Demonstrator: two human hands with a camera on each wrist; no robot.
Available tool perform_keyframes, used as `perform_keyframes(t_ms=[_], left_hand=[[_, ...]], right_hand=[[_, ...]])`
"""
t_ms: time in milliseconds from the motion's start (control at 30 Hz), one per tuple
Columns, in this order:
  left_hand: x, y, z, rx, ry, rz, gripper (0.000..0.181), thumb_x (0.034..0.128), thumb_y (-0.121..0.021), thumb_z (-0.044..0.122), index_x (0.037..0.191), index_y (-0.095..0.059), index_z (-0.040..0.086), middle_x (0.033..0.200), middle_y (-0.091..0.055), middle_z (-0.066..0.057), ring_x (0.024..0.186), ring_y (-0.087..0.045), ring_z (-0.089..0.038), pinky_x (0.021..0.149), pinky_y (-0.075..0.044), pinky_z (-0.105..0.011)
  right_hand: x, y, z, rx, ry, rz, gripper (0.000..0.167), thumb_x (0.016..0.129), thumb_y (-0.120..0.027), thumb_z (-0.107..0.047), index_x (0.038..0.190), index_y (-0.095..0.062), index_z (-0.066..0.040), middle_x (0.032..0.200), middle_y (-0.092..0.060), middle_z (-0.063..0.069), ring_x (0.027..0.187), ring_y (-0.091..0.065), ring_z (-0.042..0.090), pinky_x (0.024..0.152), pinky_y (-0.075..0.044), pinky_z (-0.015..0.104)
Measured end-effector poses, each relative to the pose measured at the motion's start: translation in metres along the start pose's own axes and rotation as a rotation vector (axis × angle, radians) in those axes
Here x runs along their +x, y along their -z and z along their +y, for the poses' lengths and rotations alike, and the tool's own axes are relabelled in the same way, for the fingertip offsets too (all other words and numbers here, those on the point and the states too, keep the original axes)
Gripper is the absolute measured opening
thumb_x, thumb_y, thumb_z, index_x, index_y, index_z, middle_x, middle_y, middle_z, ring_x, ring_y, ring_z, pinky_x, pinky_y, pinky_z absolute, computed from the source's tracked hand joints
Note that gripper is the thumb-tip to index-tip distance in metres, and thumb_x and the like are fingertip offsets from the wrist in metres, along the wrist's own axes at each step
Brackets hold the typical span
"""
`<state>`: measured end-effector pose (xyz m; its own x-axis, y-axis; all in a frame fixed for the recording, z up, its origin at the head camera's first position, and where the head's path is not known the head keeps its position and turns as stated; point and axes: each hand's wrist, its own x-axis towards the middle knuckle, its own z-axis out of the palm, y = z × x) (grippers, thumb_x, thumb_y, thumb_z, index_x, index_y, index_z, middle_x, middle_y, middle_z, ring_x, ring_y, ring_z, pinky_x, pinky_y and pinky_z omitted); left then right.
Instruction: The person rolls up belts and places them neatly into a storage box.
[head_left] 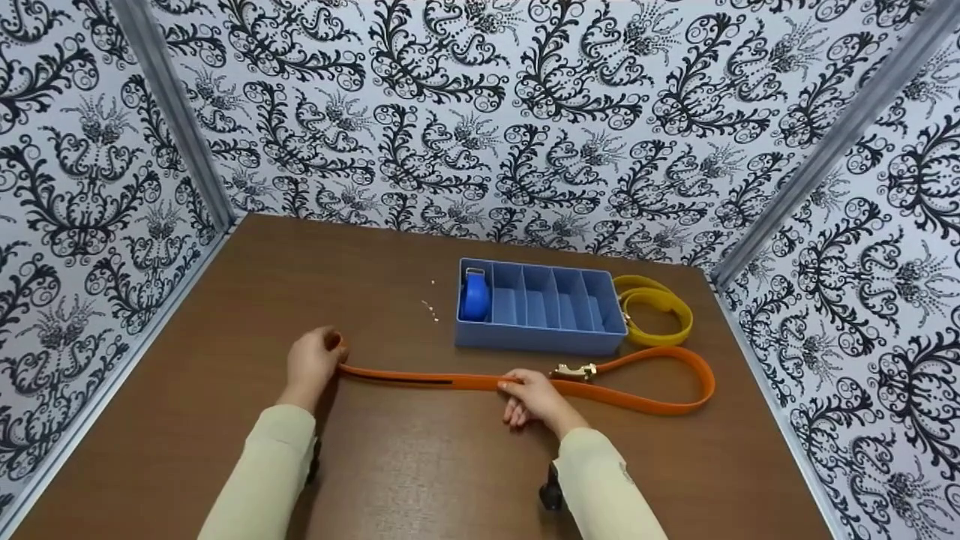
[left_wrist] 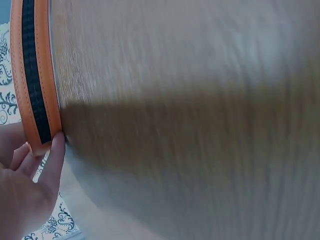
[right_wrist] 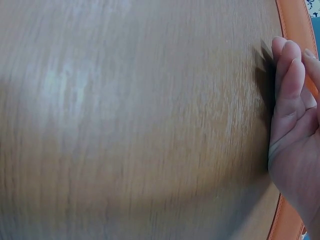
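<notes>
- Left hand (head_left: 310,365): grips the orange strap (head_left: 480,382), partly covering its end.
- Orange strap: runs across the table (head_left: 405,472) before the blue tray (head_left: 536,340); stitched edges, black stripe (head_left: 420,381).
- Right hand (head_left: 536,401): pinches the strap, hiding a section.
- Gold-toned clasp (head_left: 574,371): fine detail indistinct.

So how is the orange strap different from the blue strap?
The orange strap is held stretched out between the left hand and the right hand, with a loop beyond; the blue strap is coiled up.
The blue strap sits in the leftmost compartment of the tray; the orange strap is outside it.
The orange strap has a gold-coloured clip; the blue strap shows a squarish metal piece.
Both have metal parts.
</notes>
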<state>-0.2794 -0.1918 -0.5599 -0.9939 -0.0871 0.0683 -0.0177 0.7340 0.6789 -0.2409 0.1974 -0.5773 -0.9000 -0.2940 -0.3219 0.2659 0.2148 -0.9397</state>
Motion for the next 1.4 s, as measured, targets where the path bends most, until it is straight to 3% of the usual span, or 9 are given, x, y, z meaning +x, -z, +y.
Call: perform_keyframes(t_ms=[200, 367, 500, 567, 667, 800, 1033, 1200, 1400], left_hand=[[-0.002, 0.007, 0.001, -0.046, -0.040, -0.107, 0.042, 0.0942, -0.060, 0.004, 0.134, -0.052, -0.009, 0.133, -0.052, -0.030, 0.125, -0.045, -0.046, 0.103, -0.036, -0.056], [-0.006, 0.012, 0.002, 0.021, -0.074, -0.198, 0.042, 0.0988, -0.055, 0.009, 0.139, -0.049, -0.001, 0.138, -0.049, -0.027, 0.122, -0.047, -0.046, 0.099, -0.040, -0.057], [-0.008, 0.013, 0.004, -0.074, -0.026, -0.283, 0.043, 0.1002, -0.050, 0.004, 0.143, -0.045, 0.002, 0.139, -0.047, -0.027, 0.086, -0.065, -0.035, 0.073, -0.055, -0.045], [-0.007, 0.013, 0.006, -0.175, 0.022, -0.329, 0.044, 0.0999, -0.047, 0.000, 0.143, -0.044, 0.002, 0.138, -0.046, -0.027, 0.066, -0.064, -0.026, 0.059, -0.055, -0.037], [-0.006, 0.011, 0.009, -0.274, 0.061, -0.374, 0.043, 0.0989, -0.044, -0.005, 0.142, -0.043, 0.000, 0.135, -0.046, -0.030, 0.055, -0.063, -0.020, 0.055, -0.056, -0.035], [-0.004, 0.009, 0.011, -0.289, 0.075, -0.395, 0.042, 0.0973, -0.043, -0.008, 0.138, -0.047, -0.001, 0.130, -0.048, -0.032, 0.054, -0.063, -0.019, 0.056, -0.057, -0.037], [-0.007, 0.013, 0.012, -0.216, -0.022, -0.389, 0.042, 0.0921, -0.041, -0.014, 0.130, -0.054, 0.000, 0.133, -0.049, -0.031, 0.052, -0.060, -0.022, 0.053, -0.053, -0.036], [-0.011, 0.015, 0.013, -0.223, -0.043, -0.418, 0.050, 0.0884, -0.038, -0.019, 0.131, -0.056, 0.000, 0.134, -0.048, -0.032, 0.055, -0.061, -0.020, 0.056, -0.056, -0.039], [-0.013, 0.015, 0.011, -0.199, -0.121, -0.480, 0.044, 0.0875, -0.040, -0.020, 0.120, -0.062, 0.001, 0.125, -0.055, -0.024, 0.083, -0.063, -0.030, 0.063, -0.057, -0.040]], right_hand=[[0.000, 0.001, 0.000, -0.001, 0.001, 0.018, 0.021, 0.100, -0.054, -0.012, 0.115, -0.052, 0.003, 0.060, -0.064, 0.016, 0.041, -0.058, 0.013, 0.039, -0.048, 0.025], [0.000, 0.000, 0.001, -0.001, -0.005, 0.020, 0.019, 0.100, -0.054, -0.013, 0.112, -0.053, 0.003, 0.060, -0.064, 0.016, 0.041, -0.058, 0.013, 0.039, -0.048, 0.025], [0.001, -0.001, 0.002, -0.003, -0.012, 0.023, 0.019, 0.100, -0.054, -0.013, 0.111, -0.053, 0.002, 0.060, -0.064, 0.016, 0.041, -0.058, 0.013, 0.039, -0.049, 0.025], [0.002, 0.000, 0.002, -0.006, -0.015, 0.027, 0.019, 0.100, -0.054, -0.013, 0.111, -0.054, 0.002, 0.059, -0.064, 0.015, 0.041, -0.058, 0.013, 0.039, -0.049, 0.025], [0.002, 0.000, 0.003, -0.014, -0.013, 0.028, 0.018, 0.100, -0.054, -0.013, 0.111, -0.054, 0.002, 0.059, -0.064, 0.014, 0.040, -0.058, 0.013, 0.039, -0.049, 0.025], [0.001, 0.000, 0.002, -0.008, -0.013, 0.022, 0.019, 0.100, -0.054, -0.013, 0.111, -0.054, 0.002, 0.058, -0.064, 0.014, 0.040, -0.058, 0.013, 0.039, -0.049, 0.025], [0.001, 0.000, 0.001, 0.027, -0.015, 0.013, 0.019, 0.100, -0.054, -0.012, 0.112, -0.054, 0.003, 0.056, -0.062, 0.013, 0.039, -0.057, 0.012, 0.038, -0.047, 0.024], [0.002, -0.002, 0.000, 0.031, -0.013, 0.013, 0.018, 0.100, -0.054, -0.011, 0.111, -0.054, 0.003, 0.055, -0.062, 0.012, 0.039, -0.056, 0.012, 0.037, -0.047, 0.024], [-0.001, -0.002, 0.002, 0.027, -0.019, 0.018, 0.018, 0.100, -0.054, -0.012, 0.111, -0.055, 0.003, 0.055, -0.062, 0.012, 0.039, -0.057, 0.013, 0.037, -0.047, 0.024]])
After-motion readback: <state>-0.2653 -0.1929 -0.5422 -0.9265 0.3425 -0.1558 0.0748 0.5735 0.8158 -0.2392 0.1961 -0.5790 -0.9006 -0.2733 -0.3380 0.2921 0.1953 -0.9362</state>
